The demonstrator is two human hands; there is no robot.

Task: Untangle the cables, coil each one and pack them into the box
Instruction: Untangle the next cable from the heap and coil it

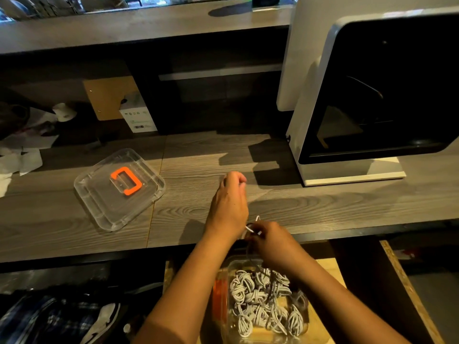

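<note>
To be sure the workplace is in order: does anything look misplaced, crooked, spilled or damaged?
Nothing looks spilled or damaged. The clear lid lies off the box, on the desk, askew to its edge. Crumpled papers clutter the desk's far left. Left hand and right hand hold a white cable by the box.

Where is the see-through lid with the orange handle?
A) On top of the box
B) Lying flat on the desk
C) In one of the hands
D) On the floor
B: the lid lies flat on the desk, off to the left, away from both hands and from the open box of coiled cables.
</note>
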